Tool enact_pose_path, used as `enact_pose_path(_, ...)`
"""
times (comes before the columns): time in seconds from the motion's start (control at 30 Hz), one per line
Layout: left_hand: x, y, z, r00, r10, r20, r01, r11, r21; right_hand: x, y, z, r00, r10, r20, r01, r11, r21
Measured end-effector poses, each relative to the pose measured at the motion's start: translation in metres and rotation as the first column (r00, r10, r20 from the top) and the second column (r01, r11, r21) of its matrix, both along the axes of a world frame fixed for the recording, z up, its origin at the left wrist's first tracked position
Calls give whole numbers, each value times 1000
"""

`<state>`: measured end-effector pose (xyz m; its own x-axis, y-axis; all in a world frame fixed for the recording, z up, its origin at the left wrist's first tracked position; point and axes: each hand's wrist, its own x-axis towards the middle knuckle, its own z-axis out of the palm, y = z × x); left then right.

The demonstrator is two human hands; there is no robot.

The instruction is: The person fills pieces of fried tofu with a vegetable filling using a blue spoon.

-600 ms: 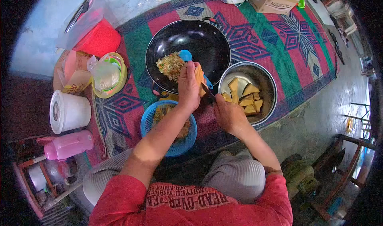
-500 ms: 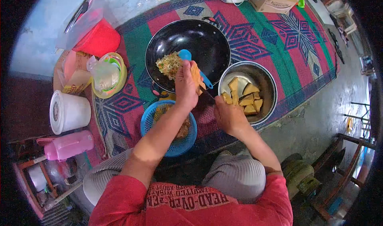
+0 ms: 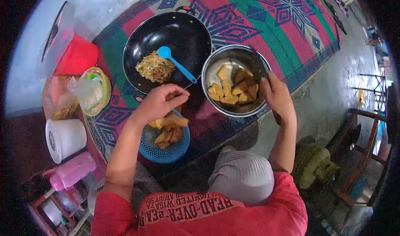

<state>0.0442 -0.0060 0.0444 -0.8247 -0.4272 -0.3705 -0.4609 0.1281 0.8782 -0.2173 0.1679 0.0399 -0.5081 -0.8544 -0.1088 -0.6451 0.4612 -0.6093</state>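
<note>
Over patterned matting (image 3: 271,36), we now see our left hand (image 3: 160,102), fingers released, above the eight-o'clock basket (image 3: 163,156), our right hand (image 3: 278,95) grasping the knife (image 3: 260,61) at three: cutting apparently pauses.

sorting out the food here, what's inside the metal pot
Chunky yellow pieces lie inside the metal pot, some looking browner. Whatever lies beneath them is covered and cannot be seen.

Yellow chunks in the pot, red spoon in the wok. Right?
Wrong colour: the head view shows the spoon is blue. It is in the wok, and the yellow chunks are in the pot.
</note>
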Motion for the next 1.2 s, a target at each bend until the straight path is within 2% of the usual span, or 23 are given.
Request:
enact_pose_path(0.03,-15,3,-7,1000,-11,0,11,1000,4,-8,2,-6,998,-35,-51,32,997,-69)
enact_pose_path(0.1,-50,3,-33,982,-15,-189,-6,994,-108,-17,6,-10,991,-82,-103,67,988,-141)
enact_pose_path(0.17,-93,11,-50,985,-104,-136,81,982,-168,-24,11,-10,978,-182,-98,175,981,-80)
enact_pose_path(0.23,-133,16,-89,977,-175,-125,139,957,-255,-26,17,-14,979,-185,-90,176,979,-101)
enact_pose_path(0.3,-163,25,-127,983,-158,-97,121,942,-312,-27,22,-14,979,-185,-83,174,977,-125)
enact_pose_path(0.43,-201,40,-161,988,-132,-79,95,928,-361,-37,35,-15,984,-177,-28,170,971,-166)
enact_pose_path(0.5,-211,46,-194,989,-98,-106,42,896,-442,-43,42,-14,976,-217,19,218,973,-76)
enact_pose_path(0.57,-218,49,-215,988,-109,-110,45,880,-473,-48,49,-21,969,-233,84,240,967,-85)
enact_pose_path(0.63,-222,52,-223,998,-27,-50,1,890,-456,-54,51,-24,956,-251,150,267,960,-90)
enact_pose_path(0.67,-227,53,-226,996,17,86,14,940,-341,-54,51,-26,962,-242,123,254,962,-102)
enact_pose_path(0.7,-229,54,-233,996,19,90,13,940,-341,-55,51,-27,968,-230,98,240,964,-112)
enact_pose_path(0.77,-231,53,-244,977,42,208,38,930,-365,-58,49,-32,971,-218,94,227,968,-109)
enact_pose_path(0.8,-229,53,-229,976,46,213,37,929,-369,-59,47,-35,974,-211,87,219,970,-108)
enact_pose_path(0.87,-221,55,-171,945,182,273,-113,962,-248,-58,44,-41,965,-225,137,242,963,-117)
enact_pose_path(0.9,-219,53,-165,943,184,276,-113,961,-254,-57,43,-43,954,-240,181,264,957,-122)
enact_pose_path(0.93,-216,50,-160,928,349,131,-346,937,-46,-55,40,-43,953,-238,187,264,956,-126)
enact_pose_path(0.97,-212,46,-157,850,526,23,-520,832,191,-51,37,-40,953,-241,183,263,959,-108)
enact_pose_path(1.0,-208,38,-150,831,541,-133,-457,798,393,-47,34,-39,954,-242,178,261,961,-88)
enact_pose_path(1.03,-203,34,-142,829,543,-133,-460,798,390,-43,31,-38,954,-238,181,258,962,-91)
enact_pose_path(1.07,-198,30,-134,726,674,-135,-388,565,728,-39,29,-37,960,-197,198,211,976,-54)
enact_pose_path(1.1,-192,27,-111,617,784,-72,-211,254,944,-33,26,-35,964,-153,216,161,987,-18)
enact_pose_path(1.13,-184,22,-96,611,787,-78,-211,257,943,-22,20,-19,972,-94,216,109,992,-57)
enact_pose_path(1.2,-167,16,-77,529,848,-28,-28,51,998,-3,12,-16,987,-20,161,26,999,-36)
